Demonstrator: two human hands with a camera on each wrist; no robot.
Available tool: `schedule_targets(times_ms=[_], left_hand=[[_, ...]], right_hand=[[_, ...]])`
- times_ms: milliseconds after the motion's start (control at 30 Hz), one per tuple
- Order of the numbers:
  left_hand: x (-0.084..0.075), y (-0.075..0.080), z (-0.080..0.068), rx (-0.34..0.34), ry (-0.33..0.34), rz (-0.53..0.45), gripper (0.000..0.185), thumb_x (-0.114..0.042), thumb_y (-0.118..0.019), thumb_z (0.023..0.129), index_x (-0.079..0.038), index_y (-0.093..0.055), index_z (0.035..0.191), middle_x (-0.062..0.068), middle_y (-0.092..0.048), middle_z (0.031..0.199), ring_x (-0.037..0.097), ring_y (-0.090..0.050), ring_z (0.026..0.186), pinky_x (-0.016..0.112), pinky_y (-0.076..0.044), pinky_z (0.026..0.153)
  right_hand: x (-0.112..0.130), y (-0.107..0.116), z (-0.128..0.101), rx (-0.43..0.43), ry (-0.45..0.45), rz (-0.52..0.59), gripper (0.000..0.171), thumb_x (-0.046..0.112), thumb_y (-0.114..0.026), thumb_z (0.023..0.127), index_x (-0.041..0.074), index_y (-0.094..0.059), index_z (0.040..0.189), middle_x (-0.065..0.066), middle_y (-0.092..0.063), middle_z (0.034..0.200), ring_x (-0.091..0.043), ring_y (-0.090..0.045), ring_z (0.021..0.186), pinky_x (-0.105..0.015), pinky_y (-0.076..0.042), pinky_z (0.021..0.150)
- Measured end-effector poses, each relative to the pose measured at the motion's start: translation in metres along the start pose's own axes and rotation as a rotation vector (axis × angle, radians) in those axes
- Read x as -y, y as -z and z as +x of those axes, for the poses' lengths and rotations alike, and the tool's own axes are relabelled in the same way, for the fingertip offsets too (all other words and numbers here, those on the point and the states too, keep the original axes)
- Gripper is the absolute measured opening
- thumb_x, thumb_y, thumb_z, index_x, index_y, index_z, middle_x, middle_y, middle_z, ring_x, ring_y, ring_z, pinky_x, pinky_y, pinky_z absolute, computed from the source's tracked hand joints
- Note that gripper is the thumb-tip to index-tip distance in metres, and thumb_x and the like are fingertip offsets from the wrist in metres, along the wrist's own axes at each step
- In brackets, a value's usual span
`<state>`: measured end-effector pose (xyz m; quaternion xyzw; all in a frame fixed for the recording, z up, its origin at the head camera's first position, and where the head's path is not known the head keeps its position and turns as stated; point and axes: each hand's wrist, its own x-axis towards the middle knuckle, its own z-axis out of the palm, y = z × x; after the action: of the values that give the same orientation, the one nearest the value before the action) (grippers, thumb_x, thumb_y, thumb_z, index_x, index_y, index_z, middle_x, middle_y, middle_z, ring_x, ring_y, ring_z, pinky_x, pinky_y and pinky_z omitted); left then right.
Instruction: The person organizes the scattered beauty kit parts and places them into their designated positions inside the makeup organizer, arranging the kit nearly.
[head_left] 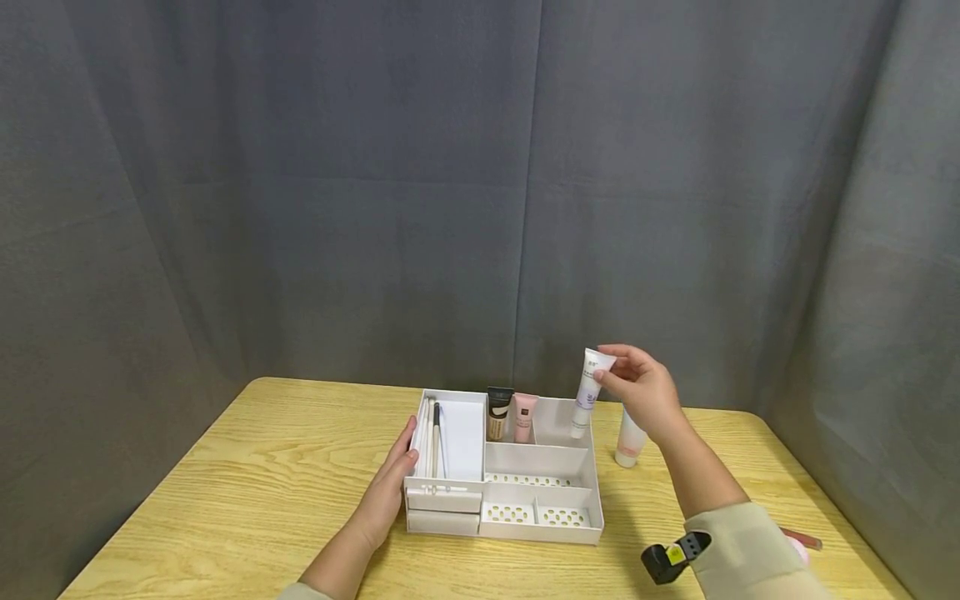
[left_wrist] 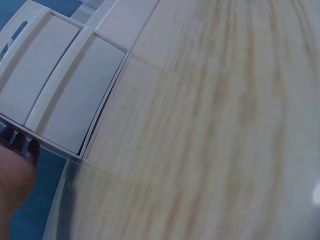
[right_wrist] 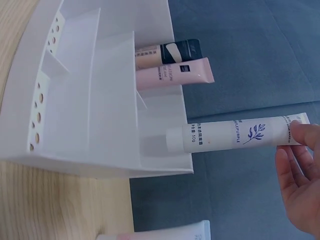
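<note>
From the head view, the right hand [head_left: 643, 392] pinches a white tube [head_left: 587, 393] by its crimped top, cap down in the white organizer [head_left: 592, 483], whose side the left hand [head_left: 390, 487] touches with straight fingers. The left wrist view, blurred, probably shows only fingertips [left_wrist: 20, 145] at its drawers. The right wrist view suggests the tube is light, soft and slick, best held by its flat crimp.

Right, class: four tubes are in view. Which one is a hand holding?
The white tube with the purple sprig, pinched at its top end by the right hand. The beige and pink tubes stand in the organiser; another white tube stands on the table behind that hand.
</note>
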<state>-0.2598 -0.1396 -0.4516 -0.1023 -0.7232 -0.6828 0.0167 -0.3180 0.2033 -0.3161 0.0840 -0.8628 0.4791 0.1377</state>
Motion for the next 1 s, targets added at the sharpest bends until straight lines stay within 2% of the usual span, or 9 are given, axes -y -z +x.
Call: schedule_targets(times_ms=[467,1000], left_hand=[[0.001,0.0,-0.001,0.01,-0.006,-0.014,0.06,-0.032,-0.031,0.104,-0.018,-0.011,0.159,0.008,-0.002,0.167,0.036,0.006,0.153,0.064,0.006,0.119],[0.0,0.0,-0.002,0.017,-0.008,-0.014,0.061,-0.033,-0.031,0.104,-0.019,-0.01,0.159,0.008,-0.002,0.167,0.036,0.006,0.153,0.065,0.006,0.118]], right_hand=[[-0.007,-0.032,0.002,0.042,-0.059,0.068,0.037,0.013,-0.067,0.092,0.01,-0.061,0.129,-0.011,-0.063,0.11,-0.013,-0.06,0.094,-0.015,-0.051,0.077],[-0.024,-0.056,-0.001,0.044,-0.046,0.057,0.033,0.006,-0.069,0.089,0.006,-0.065,0.122,-0.009,-0.062,0.095,-0.014,-0.059,0.085,-0.017,-0.049,0.071]])
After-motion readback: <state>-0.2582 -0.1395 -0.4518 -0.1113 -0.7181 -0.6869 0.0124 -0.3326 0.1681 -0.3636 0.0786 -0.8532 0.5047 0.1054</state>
